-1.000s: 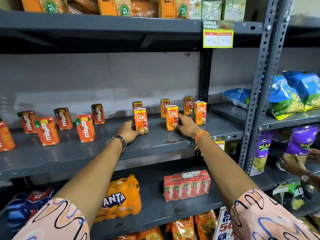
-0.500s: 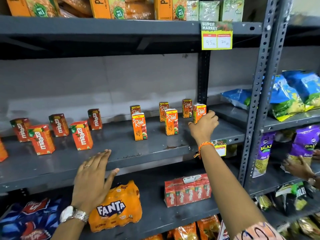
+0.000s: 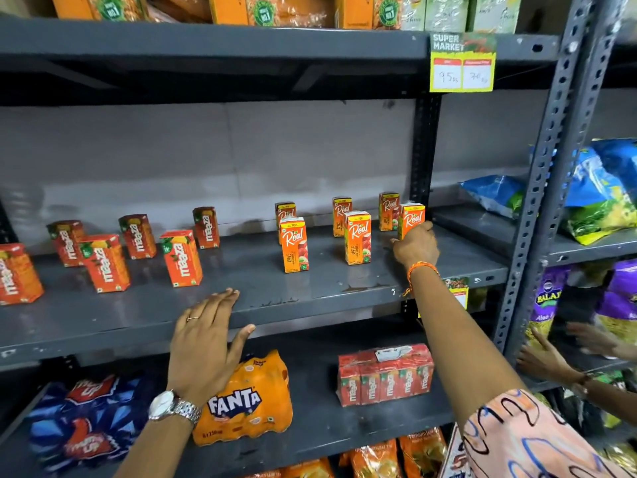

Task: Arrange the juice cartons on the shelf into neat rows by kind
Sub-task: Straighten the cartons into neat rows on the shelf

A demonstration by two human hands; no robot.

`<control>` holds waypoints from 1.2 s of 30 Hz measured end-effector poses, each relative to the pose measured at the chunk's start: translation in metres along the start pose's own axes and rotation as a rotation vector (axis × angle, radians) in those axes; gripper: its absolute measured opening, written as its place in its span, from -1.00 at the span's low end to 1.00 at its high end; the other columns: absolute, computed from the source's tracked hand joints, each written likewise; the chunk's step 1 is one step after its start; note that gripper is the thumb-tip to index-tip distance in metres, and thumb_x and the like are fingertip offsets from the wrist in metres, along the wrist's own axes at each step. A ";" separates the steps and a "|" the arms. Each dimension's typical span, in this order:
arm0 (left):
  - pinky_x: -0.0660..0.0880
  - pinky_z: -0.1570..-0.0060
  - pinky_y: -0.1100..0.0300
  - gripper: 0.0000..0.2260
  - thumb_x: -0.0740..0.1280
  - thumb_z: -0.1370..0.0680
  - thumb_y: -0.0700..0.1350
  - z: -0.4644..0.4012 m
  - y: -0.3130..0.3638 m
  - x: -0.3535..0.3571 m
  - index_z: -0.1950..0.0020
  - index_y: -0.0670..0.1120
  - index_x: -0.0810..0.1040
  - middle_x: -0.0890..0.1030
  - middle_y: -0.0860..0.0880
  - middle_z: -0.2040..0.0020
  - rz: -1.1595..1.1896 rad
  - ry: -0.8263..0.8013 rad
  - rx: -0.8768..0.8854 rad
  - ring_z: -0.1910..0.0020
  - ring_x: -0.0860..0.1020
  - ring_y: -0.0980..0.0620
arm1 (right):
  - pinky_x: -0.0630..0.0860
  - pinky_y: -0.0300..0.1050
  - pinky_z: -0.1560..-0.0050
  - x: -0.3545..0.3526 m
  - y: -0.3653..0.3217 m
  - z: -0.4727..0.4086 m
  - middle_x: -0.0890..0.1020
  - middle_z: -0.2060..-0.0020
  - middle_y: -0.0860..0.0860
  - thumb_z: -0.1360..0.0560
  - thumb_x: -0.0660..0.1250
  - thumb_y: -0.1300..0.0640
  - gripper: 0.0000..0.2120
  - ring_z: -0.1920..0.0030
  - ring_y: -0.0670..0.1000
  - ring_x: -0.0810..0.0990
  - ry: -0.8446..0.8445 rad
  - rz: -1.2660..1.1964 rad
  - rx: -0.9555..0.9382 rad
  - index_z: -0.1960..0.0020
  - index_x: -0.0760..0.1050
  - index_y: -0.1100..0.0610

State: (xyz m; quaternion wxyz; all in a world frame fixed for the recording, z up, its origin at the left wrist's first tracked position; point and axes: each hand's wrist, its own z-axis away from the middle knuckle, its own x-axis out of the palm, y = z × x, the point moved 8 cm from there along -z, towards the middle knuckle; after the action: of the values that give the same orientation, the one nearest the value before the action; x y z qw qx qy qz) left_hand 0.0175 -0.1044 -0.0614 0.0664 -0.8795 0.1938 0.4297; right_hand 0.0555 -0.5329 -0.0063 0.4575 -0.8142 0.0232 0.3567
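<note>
On the grey middle shelf [image 3: 103, 315], several red Maaza cartons [image 3: 181, 258] stand spaced out on the left. Several orange Real cartons stand on the right in two loose rows; the front ones are at the left [image 3: 294, 244] and the middle [image 3: 357, 238]. My right hand [image 3: 415, 248] grips the lower part of the rightmost front Real carton [image 3: 412, 219], beside the dark upright post. My left hand [image 3: 206, 343] hovers flat, fingers spread, over the shelf's front edge, holding nothing.
On the shelf below lie a Fanta pack [image 3: 246, 405], a wrapped Maaza multipack [image 3: 386, 376] and a Thums Up pack [image 3: 86, 419]. A yellow price tag [image 3: 462, 65] hangs above. Snack bags [image 3: 603, 191] fill the right-hand rack, where another person's hands [image 3: 548, 358] reach in.
My left hand let go of a Real carton and drew back to the shelf's front edge. My right hand moved from the middle front Real carton to the rightmost one and gripped it.
</note>
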 end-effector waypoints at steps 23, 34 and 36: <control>0.32 -0.34 0.00 -0.46 0.10 -0.57 0.25 0.000 -0.003 0.000 -0.43 -0.02 0.41 0.53 0.00 -0.37 0.017 0.038 0.008 -0.35 0.47 -0.03 | 0.36 0.17 -0.37 -0.005 0.006 0.003 0.37 -0.39 0.36 -0.39 0.49 0.15 -0.06 -0.40 0.34 0.36 -0.011 -0.091 0.023 -0.53 -0.02 0.37; 0.51 0.08 0.44 -0.80 0.44 -0.50 -0.11 -0.025 -0.104 -0.064 -0.07 0.14 0.63 0.69 0.18 0.13 0.697 0.078 -0.247 0.13 0.64 0.27 | 0.28 0.10 -0.43 -0.005 -0.147 0.207 0.30 -0.37 0.26 -0.43 0.29 0.34 -0.39 -0.35 0.20 0.33 0.396 -0.576 -0.744 -0.41 0.16 0.48; 0.52 0.14 0.38 -0.78 0.44 -0.48 -0.21 -0.032 -0.157 -0.072 -0.04 0.06 0.61 0.65 0.10 0.22 0.654 0.206 -0.456 0.21 0.64 0.14 | 0.31 0.15 -0.44 0.037 -0.193 0.232 0.34 -0.36 0.21 -0.42 0.36 0.28 -0.36 -0.39 0.16 0.34 0.016 -0.593 -0.804 -0.45 0.22 0.31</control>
State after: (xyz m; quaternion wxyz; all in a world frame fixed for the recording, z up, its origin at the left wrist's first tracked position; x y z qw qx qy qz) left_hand 0.0632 0.0510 0.0066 -0.2900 -0.8021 0.3687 0.3696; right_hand 0.0232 -0.2338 0.0359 0.1888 -0.9005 -0.3450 0.1857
